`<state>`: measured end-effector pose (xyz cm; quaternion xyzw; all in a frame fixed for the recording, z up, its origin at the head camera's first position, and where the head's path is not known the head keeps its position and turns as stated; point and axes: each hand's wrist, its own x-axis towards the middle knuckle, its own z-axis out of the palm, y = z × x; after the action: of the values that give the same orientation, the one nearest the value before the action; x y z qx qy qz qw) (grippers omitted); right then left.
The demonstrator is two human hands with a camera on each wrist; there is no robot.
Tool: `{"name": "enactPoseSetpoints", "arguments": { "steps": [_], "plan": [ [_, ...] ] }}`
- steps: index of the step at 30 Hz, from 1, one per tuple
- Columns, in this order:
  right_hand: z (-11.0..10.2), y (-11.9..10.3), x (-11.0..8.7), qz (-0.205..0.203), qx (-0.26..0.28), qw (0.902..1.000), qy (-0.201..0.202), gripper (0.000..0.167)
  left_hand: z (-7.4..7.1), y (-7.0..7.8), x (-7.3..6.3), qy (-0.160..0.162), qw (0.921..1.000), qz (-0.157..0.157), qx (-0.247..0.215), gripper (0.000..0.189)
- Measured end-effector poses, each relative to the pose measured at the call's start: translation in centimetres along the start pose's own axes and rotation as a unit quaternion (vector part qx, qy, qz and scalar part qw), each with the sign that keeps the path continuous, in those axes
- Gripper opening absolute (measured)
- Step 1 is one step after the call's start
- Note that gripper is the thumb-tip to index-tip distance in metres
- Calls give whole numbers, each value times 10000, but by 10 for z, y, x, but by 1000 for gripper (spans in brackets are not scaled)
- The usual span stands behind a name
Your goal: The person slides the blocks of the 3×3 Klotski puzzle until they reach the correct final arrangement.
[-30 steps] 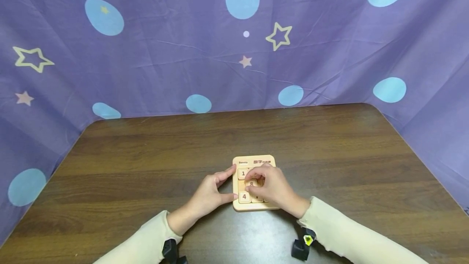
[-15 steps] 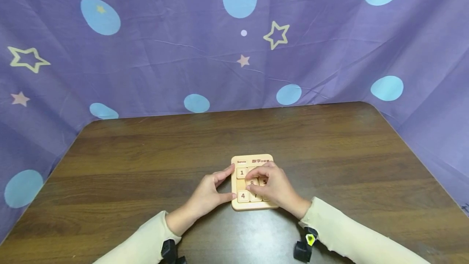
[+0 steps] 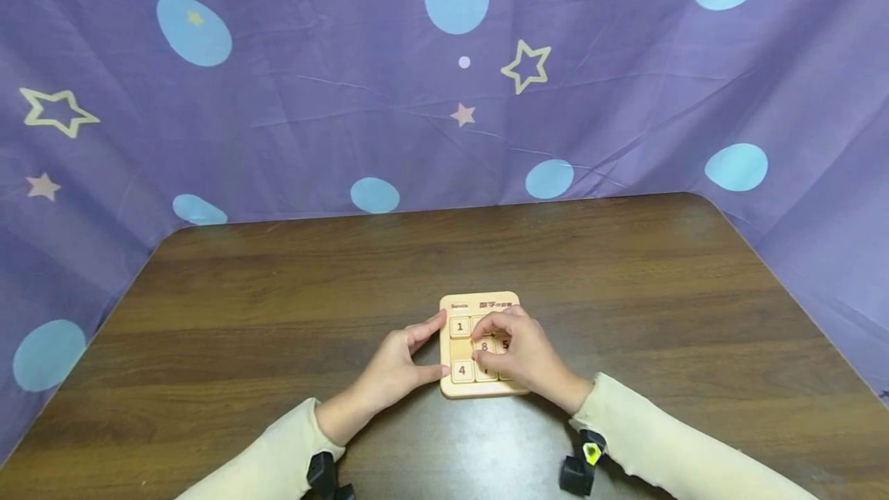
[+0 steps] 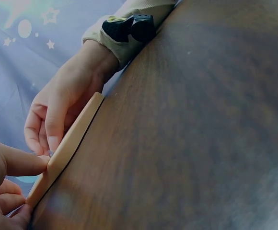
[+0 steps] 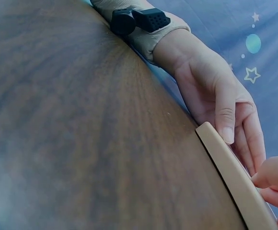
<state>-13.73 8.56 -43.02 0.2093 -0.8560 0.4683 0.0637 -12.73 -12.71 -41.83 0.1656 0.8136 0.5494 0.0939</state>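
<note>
A pale wooden sliding number puzzle [image 3: 479, 390] lies flat on the table. The tile marked 1 [image 3: 459, 327] is at its upper left and the tile marked 4 [image 3: 461, 370] at its lower left, with a bare slot between them. My left hand [image 3: 392, 367] rests its extended thumb and index finger against the board's left edge. Reaching over from the right, my right hand [image 3: 524, 352] pinches the tile marked 8 [image 3: 485, 347] with curled thumb and index finger. Part of a 5 tile [image 3: 505, 345] shows beside it; my hand hides other tiles on the right.
The brown wooden table [image 3: 278, 284] extends around the puzzle on all sides. Behind its far edge hangs a purple curtain [image 3: 312, 114] printed with stars and blue dots. Black wrist cameras [image 3: 578, 475] sit on both sleeves.
My right thumb and index finger have shifted slightly right, and the 8 tile has slid right with them, widening the bare slot at the left. My left hand stays at the board's edge.
</note>
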Motion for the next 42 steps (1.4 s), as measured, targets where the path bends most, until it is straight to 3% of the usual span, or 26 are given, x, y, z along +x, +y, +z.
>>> {"name": "enactPoseSetpoints", "arguments": {
  "steps": [10,25,42],
  "plan": [
    [-9,2,-13,-80,524,9982,-279,26,-1,0,1,-106,9999,92,-18,69],
    [-5,-3,-15,-587,196,9964,-580,30,-2,2,0,-134,9997,152,-133,68],
    [-1,-10,-4,-266,-118,9981,-535,28,-2,0,1,-110,9999,126,-29,68]
  ]
}}
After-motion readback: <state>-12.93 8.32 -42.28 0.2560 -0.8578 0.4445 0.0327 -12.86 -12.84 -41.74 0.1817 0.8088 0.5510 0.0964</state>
